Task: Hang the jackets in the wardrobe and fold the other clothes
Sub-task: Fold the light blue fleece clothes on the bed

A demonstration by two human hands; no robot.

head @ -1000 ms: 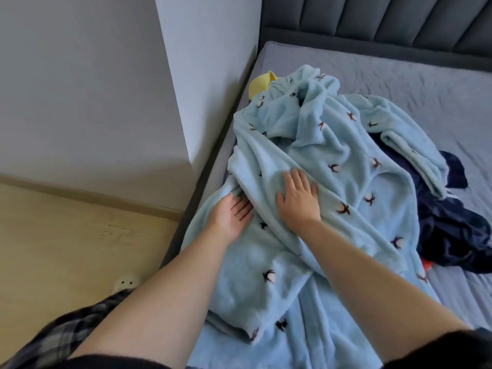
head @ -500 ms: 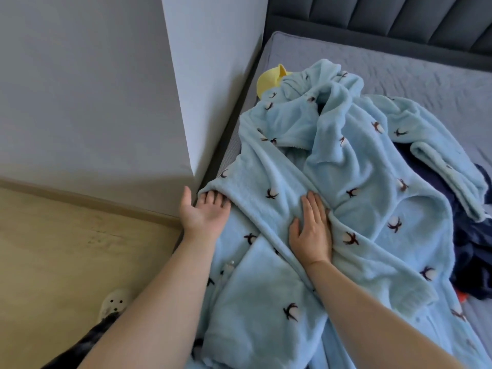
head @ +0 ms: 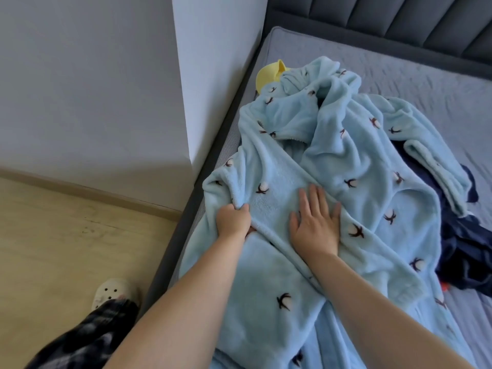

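On the grey bed [head: 399, 75], seen from the head camera: light blue fleece robe [head: 332, 161] spread rumpled, overlapping dark navy clothes [head: 468, 251]. Left hand [head: 233, 222] fisted round a robe fold near the bed's edge; right hand [head: 315, 225] flat, fingers straight, pressing the robe.

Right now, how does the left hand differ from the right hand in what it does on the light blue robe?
The left hand has curled fingers and grips a fold of the light blue fleece robe; the right hand lies flat with straight, spread fingers. The left hand is at the robe's edge by the bed side; the right hand is nearer its middle. Both touch the robe.
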